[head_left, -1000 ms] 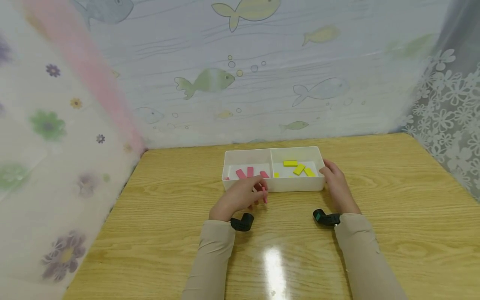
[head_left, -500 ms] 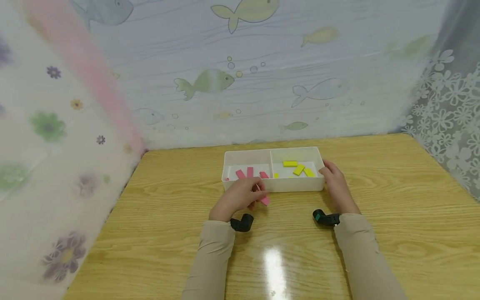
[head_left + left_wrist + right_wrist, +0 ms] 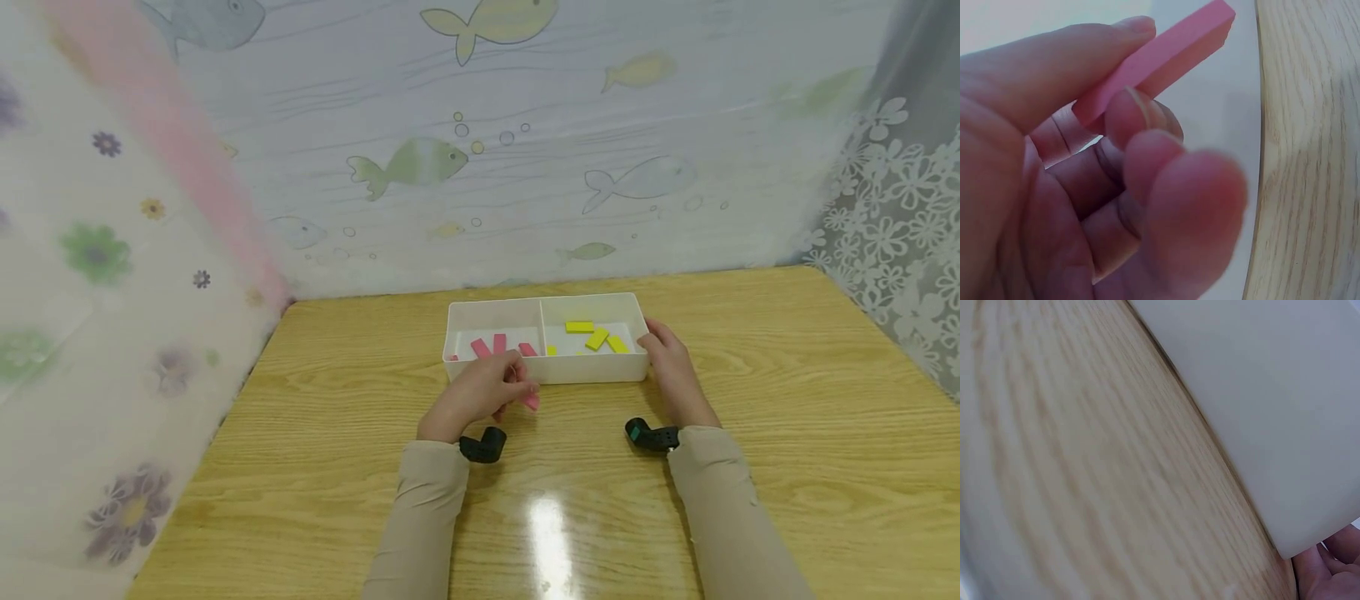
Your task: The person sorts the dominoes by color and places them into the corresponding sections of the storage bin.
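My left hand [image 3: 483,390] pinches a pink rectangular block [image 3: 532,402] just in front of a white two-compartment box [image 3: 592,369]. In the left wrist view the block [image 3: 1166,59] slants up between thumb and fingers, its far end free. Several pink blocks [image 3: 500,342] lie in the box's left compartment, partly hidden by the front wall and my hand. The right compartment holds several yellow blocks [image 3: 597,339]. At the box's right end, my right hand [image 3: 675,371] holds the corner, thumb by the rim; in the right wrist view only some fingers [image 3: 1338,584] show beside it.
The box stands on a wood-grain table [image 3: 337,467] near its back edge. A fish-patterned curtain [image 3: 525,167] hangs behind, and a flowered one [image 3: 112,333] at the left. Each wrist carries a black camera [image 3: 483,445].
The pink block has turned in my left fingers from nearly upright to slanted, and less of it shows now. The right hand and the box have stayed in place.
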The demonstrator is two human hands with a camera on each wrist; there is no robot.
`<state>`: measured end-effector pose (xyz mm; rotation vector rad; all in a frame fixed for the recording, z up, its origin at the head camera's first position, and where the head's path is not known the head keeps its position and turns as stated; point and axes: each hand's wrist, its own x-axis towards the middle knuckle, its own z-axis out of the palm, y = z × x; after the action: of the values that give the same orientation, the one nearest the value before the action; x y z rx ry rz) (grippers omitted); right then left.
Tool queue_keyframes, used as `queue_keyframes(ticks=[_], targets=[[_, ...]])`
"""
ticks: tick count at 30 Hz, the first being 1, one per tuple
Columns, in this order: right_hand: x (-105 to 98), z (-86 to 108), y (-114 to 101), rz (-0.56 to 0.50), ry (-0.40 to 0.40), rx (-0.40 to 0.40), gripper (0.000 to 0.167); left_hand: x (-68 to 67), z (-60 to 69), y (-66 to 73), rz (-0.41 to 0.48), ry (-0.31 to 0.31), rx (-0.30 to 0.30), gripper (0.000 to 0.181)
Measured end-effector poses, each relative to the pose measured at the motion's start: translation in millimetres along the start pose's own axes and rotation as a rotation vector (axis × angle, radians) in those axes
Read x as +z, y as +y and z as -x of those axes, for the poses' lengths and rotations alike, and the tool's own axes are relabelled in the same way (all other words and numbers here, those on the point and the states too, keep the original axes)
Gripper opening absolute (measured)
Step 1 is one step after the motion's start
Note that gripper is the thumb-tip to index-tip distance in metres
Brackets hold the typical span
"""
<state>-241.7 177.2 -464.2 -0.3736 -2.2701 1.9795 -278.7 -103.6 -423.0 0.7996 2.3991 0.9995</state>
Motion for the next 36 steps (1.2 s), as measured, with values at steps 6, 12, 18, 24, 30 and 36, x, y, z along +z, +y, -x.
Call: queue_keyframes(ticks=[6, 12, 18, 24, 30, 36], targets=[[-1, -0.7, 0, 0.010, -0.014, -0.009, 0.052, -3.0, 0.5, 0.2, 0.060, 0.021, 0.050, 0.026], [-1, -2.6, 1, 0.005, -0.017, -0.015, 0.051, -5.0, -0.8, 0.3, 0.076, 0.040, 0.060, 0.018], [0, -1.0, 1, 0.022, -0.009, -0.008, 0.051, -6.7, 0.5, 1.9, 0.114, 0.052, 0.074, 0.015], [1, -1.7, 1, 0.021, -0.006, -0.016, 0.051, -9.8, 1.5, 3.5, 0.180, 0.085, 0.123, 0.011], [1, -1.6, 2, 0.018, -0.010, -0.028, 0.051, -10.6, 1.6, 2.7, 0.212, 0.114, 0.111, 0.009], [1, -0.6, 2, 0.002, -0.008, -0.029, 0.051, -11.1, 1.5, 0.7, 0.195, 0.164, 0.094, 0.007]])
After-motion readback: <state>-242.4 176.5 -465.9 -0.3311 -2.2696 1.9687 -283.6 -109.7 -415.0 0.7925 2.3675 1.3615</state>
